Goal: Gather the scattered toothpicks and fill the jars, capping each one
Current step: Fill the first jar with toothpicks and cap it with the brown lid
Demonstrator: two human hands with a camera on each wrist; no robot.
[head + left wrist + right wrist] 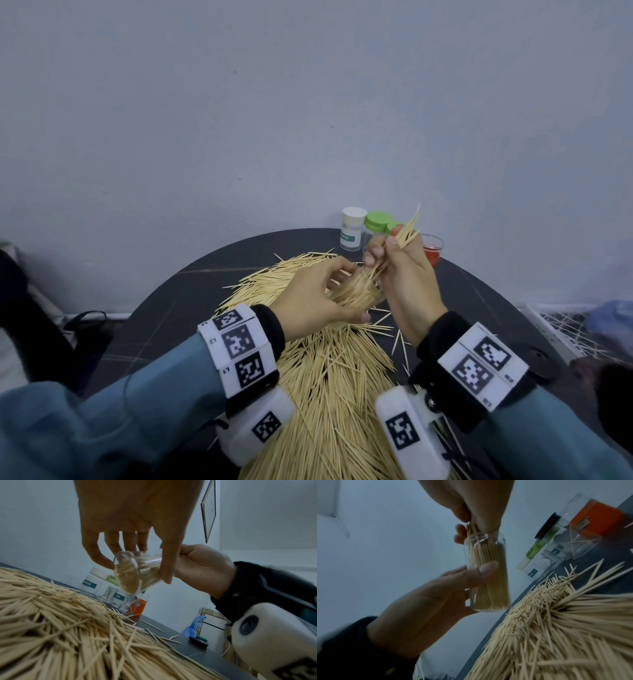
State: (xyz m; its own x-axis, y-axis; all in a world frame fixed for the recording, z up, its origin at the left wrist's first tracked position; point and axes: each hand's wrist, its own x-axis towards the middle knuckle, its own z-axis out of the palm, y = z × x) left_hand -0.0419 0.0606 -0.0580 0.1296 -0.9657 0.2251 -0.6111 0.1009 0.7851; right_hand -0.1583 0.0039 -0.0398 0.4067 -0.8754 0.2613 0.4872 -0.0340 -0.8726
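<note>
The left hand (308,298) grips a clear jar (488,574) above the heap (335,377), thumb across its side and fingers curled round the far side. The jar is tilted and packed nearly full with toothpicks standing lengthwise. In the left wrist view its round base (127,577) faces the camera, crowded with toothpick ends.

The right hand (404,274) is just above the jar's mouth, pinching a bundle (409,231) of toothpicks between thumb and fingers. The lower ends of the bundle reach into the mouth; the upper ends fan out above the hand.

The heap spreads over most of the dark round table (191,291) below the jar, with a few loose toothpicks lying apart on its right side.

Beyond the jar, by the wall, stand a white-capped jar (352,229), a green-capped jar (376,222) and an open jar with red at its bottom (433,248)
</note>
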